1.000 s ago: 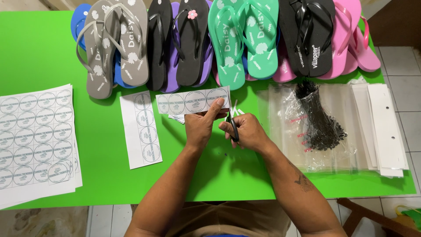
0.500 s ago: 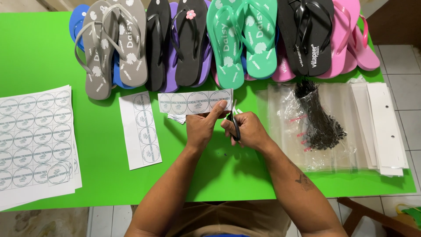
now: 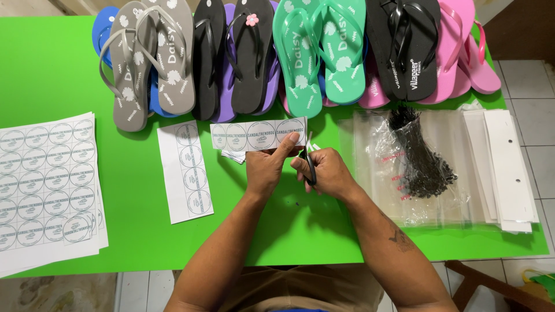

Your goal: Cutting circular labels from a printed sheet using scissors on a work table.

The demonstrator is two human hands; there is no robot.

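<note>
Green table [image 3: 52, 69] bears white round-printed label strip [image 3: 257, 134].

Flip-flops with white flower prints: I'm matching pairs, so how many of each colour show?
Grey flip-flops: 2
Green flip-flops: 2
Total: 4

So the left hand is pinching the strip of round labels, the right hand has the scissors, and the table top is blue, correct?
Not quite: the table is bright green, not blue, as the head view shows. The rest holds: the left hand pinches the strip of round labels and the right hand has the scissors.
</note>
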